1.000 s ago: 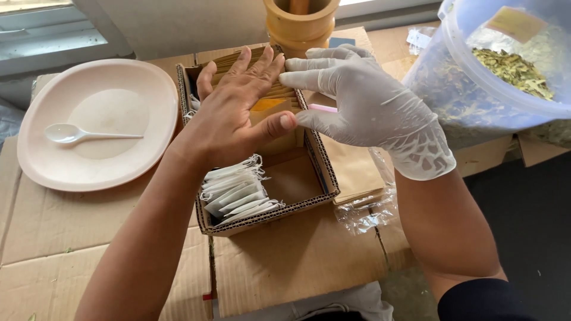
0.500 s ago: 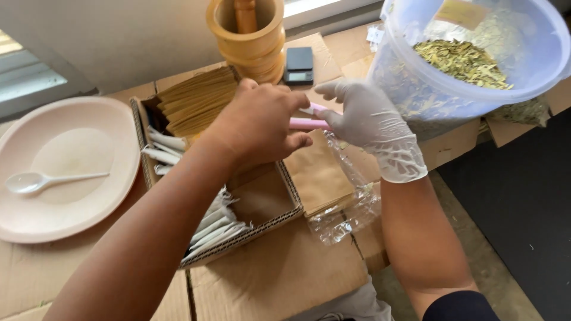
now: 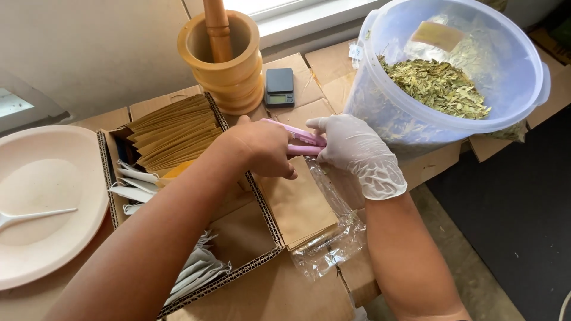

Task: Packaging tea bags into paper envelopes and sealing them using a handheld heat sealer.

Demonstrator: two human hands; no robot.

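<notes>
Flattened cardboard (image 3: 297,297) covers the worktop below a pale wall and window sill, and everything is ranged around the open cardboard box (image 3: 262,208) at its middle. Far left of the box lies a pale pink plate (image 3: 53,172) with a white plastic spoon (image 3: 35,217) resting in it, seemingly set aside within easy reach. Inside the box, brown paper envelopes (image 3: 172,134) are stacked on edge at the far end and white sachets (image 3: 199,270) are fanned along the left wall toward the near end, so each kind can be drawn out one at a time. Behind the box stand a wooden mortar (image 3: 229,65) with its pestle (image 3: 217,27) upright in it, and a small dark pocket scale (image 3: 279,87) just beside it. At the box's right rim the bare left hand (image 3: 259,148) curls its fingers shut around a pink handheld tool (image 3: 300,142), while the gloved right hand (image 3: 357,151) pinches the same tool from the other side, probably steadying it. Beneath them, against the box's right wall, lie brown paper bags (image 3: 297,205) on a clear plastic bag (image 3: 330,249). Right of the box, a large translucent tub (image 3: 523,101) of dried green leaves (image 3: 440,86) tilts toward the person.
</notes>
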